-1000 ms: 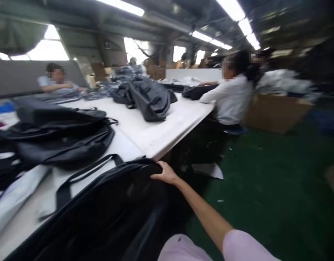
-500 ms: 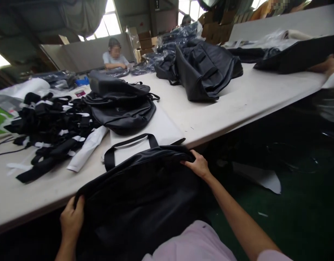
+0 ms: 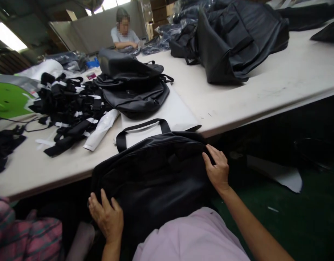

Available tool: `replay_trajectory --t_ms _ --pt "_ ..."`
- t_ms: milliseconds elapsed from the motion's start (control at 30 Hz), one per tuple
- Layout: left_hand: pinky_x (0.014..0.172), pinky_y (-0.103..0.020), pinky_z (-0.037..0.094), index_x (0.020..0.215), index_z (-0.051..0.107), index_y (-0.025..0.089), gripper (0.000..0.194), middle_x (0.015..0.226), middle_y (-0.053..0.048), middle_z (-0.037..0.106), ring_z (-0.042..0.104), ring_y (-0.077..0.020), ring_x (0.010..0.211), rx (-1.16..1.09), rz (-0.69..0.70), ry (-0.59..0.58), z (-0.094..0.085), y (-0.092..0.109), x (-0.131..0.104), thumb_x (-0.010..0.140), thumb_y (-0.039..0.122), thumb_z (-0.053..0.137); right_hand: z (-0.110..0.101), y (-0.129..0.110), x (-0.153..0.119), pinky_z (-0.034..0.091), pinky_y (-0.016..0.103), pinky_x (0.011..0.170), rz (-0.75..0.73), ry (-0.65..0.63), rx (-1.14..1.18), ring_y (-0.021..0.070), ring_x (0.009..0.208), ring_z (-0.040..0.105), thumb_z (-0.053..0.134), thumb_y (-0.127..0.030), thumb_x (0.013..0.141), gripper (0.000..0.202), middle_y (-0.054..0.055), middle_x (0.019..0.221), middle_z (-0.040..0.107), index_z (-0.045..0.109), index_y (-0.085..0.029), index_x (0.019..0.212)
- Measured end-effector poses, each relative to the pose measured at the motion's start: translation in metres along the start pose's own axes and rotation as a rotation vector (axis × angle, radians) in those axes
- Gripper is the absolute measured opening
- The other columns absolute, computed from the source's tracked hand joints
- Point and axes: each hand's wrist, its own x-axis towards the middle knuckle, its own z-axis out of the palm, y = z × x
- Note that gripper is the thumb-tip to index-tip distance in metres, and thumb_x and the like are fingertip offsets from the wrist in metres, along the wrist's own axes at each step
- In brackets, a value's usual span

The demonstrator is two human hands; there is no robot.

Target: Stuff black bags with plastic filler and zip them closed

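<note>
In the head view, a large black bag (image 3: 156,192) stands against the near edge of a pale worktop (image 3: 292,72), in front of a wearer in a lilac top (image 3: 188,239). Its handle strap (image 3: 143,125) arches up over the worktop. The left hand (image 3: 108,217) rests on the bag's left side, fingers spread apart. The right hand (image 3: 218,168) is at the bag's upper right edge, thumb apart from the other fingers; whether it grips cannot be told. Beyond the handle, another black bag (image 3: 137,90) lies partly on a white sheet (image 3: 179,105). To its left is a heap of black straps (image 3: 74,101) with white bits; farther right sits a bulky black bag (image 3: 237,43). Across the worktop is a co-worker in a pale shirt (image 3: 126,37). Plaid cloth (image 3: 36,235) shows at lower left.
</note>
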Motion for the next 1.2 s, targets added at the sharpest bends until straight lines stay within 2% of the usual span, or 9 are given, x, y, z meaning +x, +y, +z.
replay_trajectory --t_ms 67,167,267,400,567,733,900,1033,1200 --pt "0.121 -0.061 0.026 0.139 0.049 0.001 0.052 0.157 -0.032 0.026 0.02 -0.0421 0.15 -0.009 0.053 -0.019 -0.007 0.0 -0.008 0.098 0.034 0.045 -0.004 -0.014 -0.012 0.04 0.05 0.113 -0.074 0.015 -0.038 0.0271 0.126 0.059 0.054 -0.033 0.099 0.036 0.013 0.132 0.065 0.063 -0.019 0.131" --pt "0.115 -0.057 0.038 0.133 0.055 0.002 0.048 0.145 -0.03 0.047 0.042 -0.0394 0.14 -0.071 0.013 0.048 -0.024 0.001 0.0 0.099 0.035 0.046 -0.01 -0.028 -0.022 0.042 0.051 0.111 -0.145 -0.014 -0.016 0.0293 0.132 0.054 0.057 -0.026 0.097 0.032 0.014 0.137 0.061 0.065 -0.02 0.127" --pt "0.103 -0.045 0.05 0.124 0.062 0.009 0.041 0.12 -0.019 0.066 0.063 -0.0301 0.114 -0.116 -0.004 0.165 -0.045 0.011 0.026 0.098 0.04 0.052 -0.013 -0.035 -0.021 0.043 0.052 0.109 -0.154 -0.024 0.009 0.0303 0.129 0.056 0.058 -0.026 0.095 0.022 0.012 0.135 0.061 0.07 -0.022 0.113" --pt "0.083 -0.03 0.053 0.108 0.067 0.017 0.027 0.091 -0.004 0.07 0.066 -0.017 0.079 -0.292 0.178 0.19 -0.058 0.051 0.067 0.091 0.037 0.068 -0.01 -0.04 -0.011 0.046 0.05 0.104 -0.116 0.025 0.021 0.0284 0.116 0.062 0.062 -0.028 0.094 0.018 0.011 0.125 0.064 0.072 -0.021 0.108" --pt "0.068 -0.025 0.049 0.097 0.062 0.017 0.034 0.081 0.0 0.063 0.062 -0.0138 0.069 -0.332 0.408 0.091 -0.032 0.12 0.1 0.086 0.048 0.071 0.003 -0.04 -0.001 0.049 0.049 0.095 -0.125 0.063 -0.086 0.0298 0.11 0.062 0.062 -0.025 0.092 0.014 0.013 0.117 0.061 0.073 -0.018 0.097" --pt "0.056 -0.028 0.042 0.103 0.057 0.015 0.049 0.073 0.002 0.055 0.058 -0.0153 0.061 -0.114 0.493 0.205 0.001 0.166 0.104 0.085 0.059 0.067 0.004 -0.034 0.001 0.05 0.046 0.094 -0.17 0.066 -0.072 0.0281 0.109 0.061 0.063 -0.018 0.091 0.011 0.013 0.117 0.06 0.071 -0.018 0.099" --pt "0.056 -0.027 0.041 0.105 0.056 0.016 0.029 0.075 0.002 0.056 0.058 -0.0151 0.061 -0.131 0.388 0.264 0.009 0.179 0.098 0.089 0.037 0.069 0.001 -0.027 -0.003 0.049 0.049 0.099 -0.217 0.057 -0.037 0.029 0.114 0.06 0.063 -0.012 0.09 0.019 0.014 0.123 0.059 0.069 -0.018 0.108" --pt "0.067 -0.025 0.048 0.097 0.058 0.015 0.007 0.082 -0.002 0.063 0.063 -0.014 0.07 -0.173 0.438 0.27 0.008 0.179 0.093 0.094 0.021 0.061 0.002 -0.024 -0.003 0.049 0.05 0.1 -0.22 0.055 -0.024 0.0296 0.114 0.06 0.065 -0.01 0.089 0.02 0.014 0.124 0.059 0.069 -0.017 0.108" --pt "0.069 -0.022 0.05 0.101 0.06 0.011 0.008 0.086 -0.005 0.064 0.061 -0.0119 0.069 -0.212 0.421 0.223 -0.002 0.185 0.09 0.095 0.016 0.059 0.002 -0.023 -0.001 0.05 0.05 0.099 -0.231 0.061 -0.015 0.0292 0.112 0.06 0.065 -0.01 0.089 0.02 0.014 0.124 0.06 0.069 -0.018 0.106"
